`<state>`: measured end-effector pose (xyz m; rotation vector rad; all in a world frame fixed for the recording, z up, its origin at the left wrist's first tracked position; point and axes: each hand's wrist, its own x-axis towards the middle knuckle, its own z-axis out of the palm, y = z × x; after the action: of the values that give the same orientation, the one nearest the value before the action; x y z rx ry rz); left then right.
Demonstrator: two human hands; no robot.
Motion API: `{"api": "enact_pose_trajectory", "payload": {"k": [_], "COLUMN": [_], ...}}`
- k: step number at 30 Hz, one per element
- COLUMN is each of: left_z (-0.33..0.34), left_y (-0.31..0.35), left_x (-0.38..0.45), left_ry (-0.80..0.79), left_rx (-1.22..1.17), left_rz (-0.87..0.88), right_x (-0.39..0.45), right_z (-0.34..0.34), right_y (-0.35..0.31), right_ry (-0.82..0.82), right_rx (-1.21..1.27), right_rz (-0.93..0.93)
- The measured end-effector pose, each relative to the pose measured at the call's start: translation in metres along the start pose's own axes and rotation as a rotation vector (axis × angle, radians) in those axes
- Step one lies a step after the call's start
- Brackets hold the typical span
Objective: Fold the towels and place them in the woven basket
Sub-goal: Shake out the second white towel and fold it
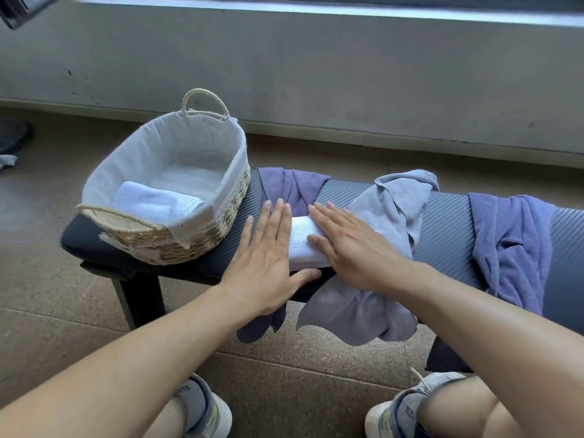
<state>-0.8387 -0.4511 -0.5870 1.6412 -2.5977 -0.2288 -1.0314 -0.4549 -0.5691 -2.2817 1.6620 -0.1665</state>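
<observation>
A: Your left hand (268, 248) lies flat, fingers straight, palm down on the left end of the white towel (305, 245). Your right hand (344, 245) is flat too, pressing its right end. Neither hand grasps anything; both are only pressing.

B: So what can go wrong from here?

A: The fold sits near the bench's (448, 207) front edge, and your left thumb already reaches past it. Lift one hand alone and the fold may spring open. Slide it instead of lifting it and it may go over the edge.

B: And the cloth under your right wrist?

A: That is the grey towel (379, 213), draped over the bench and hanging off the front. Your right palm overlaps it, so I judge that you may drag it along with the white one when you pick up.

B: Where does the white towel lie for the hands?

A: Between them and partly beneath both, touching each palm. A purple towel (300, 184) hangs over the bench just behind your fingertips, and a blue towel (512, 245) is well apart on the right.

B: And the basket (221, 213)?

A: Just left of your left hand, on the bench's left end, with one folded towel (158, 200) in it already. Room remains beside that one.
</observation>
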Motion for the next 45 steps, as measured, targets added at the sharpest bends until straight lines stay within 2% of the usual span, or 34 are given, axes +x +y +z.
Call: {"api": "enact_pose_trajectory", "payload": {"k": [9,13,19,23,28,38,45], "left_z": [0.017,0.006,-0.009,-0.009,-0.008,-0.005,0.001], "left_y": [0.004,0.004,0.012,0.021,0.027,0.026,0.028], "left_x": [0.000,0.000,-0.009,-0.014,-0.019,-0.017,-0.018], "left_ry": [0.089,0.062,0.143,0.114,-0.006,-0.064,-0.042], "left_rx": [0.062,0.082,0.090,0.128,0.143,0.180,0.215], "left_rz": [-0.009,-0.011,0.067,0.035,-0.044,-0.055,-0.047], "right_x": [0.004,0.000,-0.006,-0.004,-0.003,0.008,0.009], "right_z": [0.008,0.007,-0.005,-0.004,-0.002,-0.004,-0.005], "right_y": [0.007,0.003,-0.010,-0.011,-0.011,-0.002,-0.002], "right_ry": [-0.035,0.020,0.117,0.090,0.033,-0.052,-0.090], "right_rx": [-0.051,-0.133,-0.123,-0.097,-0.067,0.012,0.035], "right_rz": [0.006,-0.008,-0.045,-0.041,-0.025,0.003,0.012]}}
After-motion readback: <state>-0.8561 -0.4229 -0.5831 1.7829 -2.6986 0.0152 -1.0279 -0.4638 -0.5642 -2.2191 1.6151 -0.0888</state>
